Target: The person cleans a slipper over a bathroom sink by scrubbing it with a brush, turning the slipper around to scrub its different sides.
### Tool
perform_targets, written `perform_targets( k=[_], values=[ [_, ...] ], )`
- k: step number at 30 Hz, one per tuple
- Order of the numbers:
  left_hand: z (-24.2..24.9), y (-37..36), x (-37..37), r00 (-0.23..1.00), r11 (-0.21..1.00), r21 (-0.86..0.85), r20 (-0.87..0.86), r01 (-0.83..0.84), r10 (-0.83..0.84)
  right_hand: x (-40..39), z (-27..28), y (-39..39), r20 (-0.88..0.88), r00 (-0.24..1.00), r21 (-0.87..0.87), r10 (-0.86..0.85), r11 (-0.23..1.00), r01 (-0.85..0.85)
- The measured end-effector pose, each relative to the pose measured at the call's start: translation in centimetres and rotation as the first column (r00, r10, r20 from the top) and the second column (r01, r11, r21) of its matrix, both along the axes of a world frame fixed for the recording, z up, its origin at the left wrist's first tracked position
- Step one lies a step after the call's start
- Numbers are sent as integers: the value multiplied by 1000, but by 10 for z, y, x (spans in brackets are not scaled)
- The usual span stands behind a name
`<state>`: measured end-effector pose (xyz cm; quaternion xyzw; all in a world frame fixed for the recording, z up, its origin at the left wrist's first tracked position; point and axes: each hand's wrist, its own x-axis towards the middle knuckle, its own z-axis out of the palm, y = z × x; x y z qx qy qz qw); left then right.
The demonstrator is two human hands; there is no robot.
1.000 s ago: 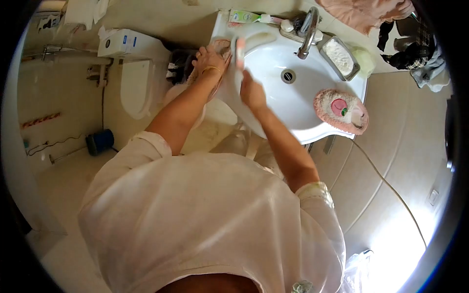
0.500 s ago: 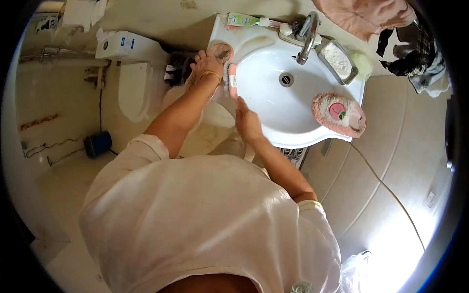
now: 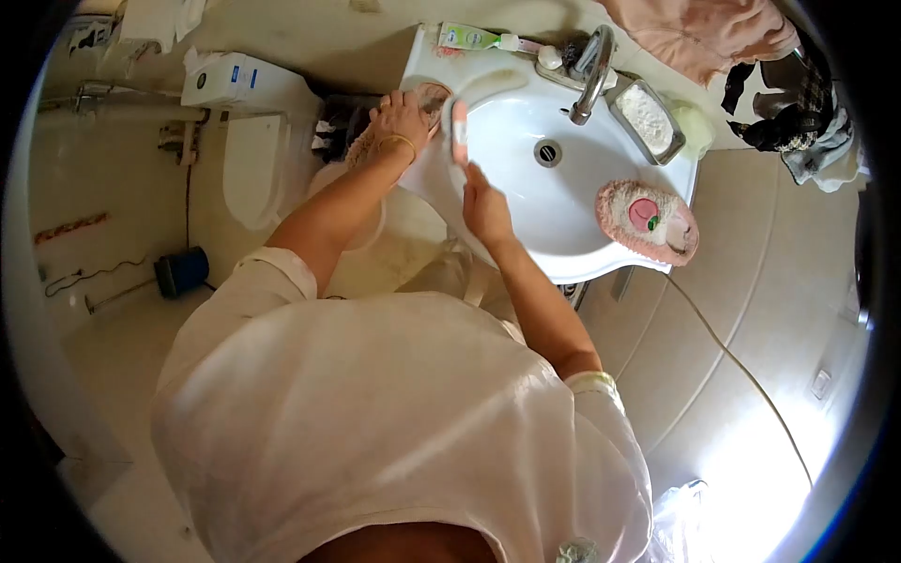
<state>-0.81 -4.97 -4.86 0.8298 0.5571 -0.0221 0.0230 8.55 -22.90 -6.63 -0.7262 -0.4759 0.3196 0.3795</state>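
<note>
My left hand [image 3: 401,124] is closed on a pink fluffy slipper [image 3: 432,100] at the left end of the white sink counter [image 3: 427,70]. A good part of that slipper is hidden under the hand and wrist. In my right hand [image 3: 485,211] is the handle of a pink brush [image 3: 460,131], upright in view over the sink's left rim, a little right of the slipper and apart from it. The other slipper [image 3: 648,222], pink and white with a round pink patch, lies on the right front edge of the sink.
A faucet [image 3: 593,75] rises behind the basin, beside a tray of white powder [image 3: 648,120]. Green tube [image 3: 466,38] lies at the back left. A toilet [image 3: 253,169] stands left, clothes [image 3: 704,33] hang upper right, and a hose [image 3: 727,352] runs down the right wall.
My right hand has moved the brush slightly right and up, away from the slipper's side. My left hand stays on the slipper with a small shift.
</note>
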Motion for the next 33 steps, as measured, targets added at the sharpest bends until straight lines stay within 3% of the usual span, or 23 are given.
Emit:
perform_targets(
  k=[2, 3, 4, 6, 9, 11, 14, 15, 17, 18, 19, 22, 24, 27, 30, 33],
  values=[
    [-4, 4, -3, 997, 997, 26, -4, 73, -73, 26, -9, 38, 65, 998, -74, 16, 997, -11],
    [-5, 0, -7, 988, 988, 6, 4, 156, -156, 41, -17, 51, 97, 995, 10, 15, 1000, -16],
    [-5, -1, -11, 971, 971, -8, 13, 240, -240, 58, -4, 58, 85, 992, -71, 93, 994, -87],
    [-4, 1, -20, 885, 885, -17, 37, 465, -464, 75, -8, 46, 16, 994, 60, 111, 992, -111],
    [-9, 5, -27, 660, 660, -22, 66, 751, -748, 82, 2, 8, -469, 883, -215, 24, 966, -141],
    [-14, 5, -37, 552, 547, -87, 57, 833, -832, 71, 27, -16, -510, 860, -333, 16, 918, -215],
    [10, -14, -52, 583, 591, 60, 117, 804, -804, 50, 43, -45, -543, 839, -425, -33, 873, -240],
    [19, -21, -56, 693, 692, -32, 54, 721, -719, 45, 43, -55, -549, 835, -405, -45, 888, -219],
    [3, -40, -55, 953, 964, 57, 147, 259, -265, 34, 37, -77, -563, 825, -324, -51, 931, -165],
    [-2, -48, -51, 979, 997, 80, 205, -11, -5, 30, 35, -85, -538, 842, -275, -27, 950, -145],
    [-3, -50, -47, 923, 968, -85, 292, -236, 251, 27, 34, -94, -509, 861, -225, -6, 966, -127],
    [-13, -54, -33, 872, 944, -77, 366, -320, 325, 29, 38, -101, -326, 941, -127, 94, 982, -142],
    [-9, -56, -28, 908, 953, -63, 290, -296, 301, 34, 48, -101, -266, 952, -95, 151, 979, -182],
    [-13, -54, -26, 971, 982, -15, 147, -188, 188, 45, 59, -96, -357, 922, -194, 149, 954, -229],
    [-19, -55, -30, 992, 994, 10, 71, -110, 109, 43, 39, -78, -300, 923, -49, 240, 963, -266],
    [-24, -55, -32, 997, 998, 25, 53, -62, 61, 37, 24, -21, -232, 940, -22, 250, 965, -262]
  ],
)
